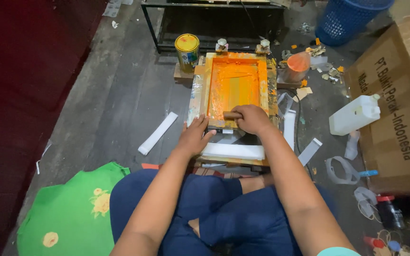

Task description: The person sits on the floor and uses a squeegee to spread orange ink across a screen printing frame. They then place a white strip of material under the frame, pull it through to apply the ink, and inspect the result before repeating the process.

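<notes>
On the grey plank floor [119,95], a person sits cross-legged before a wooden screen-printing frame [236,87], its mesh flooded with orange ink. Frame lies flat, far edge seemingly held by two clamp fittings [243,46].

Right hand [251,118]: fingers curled tight around the wooden squeegee [232,114], which sits at the near end of the screen, blade down in the ink. Left hand [194,137]: fingers spread, palm pressed on the near-left corner of the frame, bracing it.

Beneath and just in front of the frame, a white strip [233,150] lies across the board, touching the frame's near edge. More white strips loose on the floor: one to the left [157,132], others to the right [289,128].

Around: a yellow-lidded tin [187,50] at the far-left corner, a pot of orange ink [296,66] at the far right, a white jerrycan [354,114] well to the right beside a cardboard box [395,104], a blue basket [347,16] beyond.

Judgement: the squeegee stands at the near end of its travel, so an ink pass looks about complete. Next move would call for lifting the blade clear without dripping, then raising the frame evenly so the print beneath isn't smeared.
</notes>
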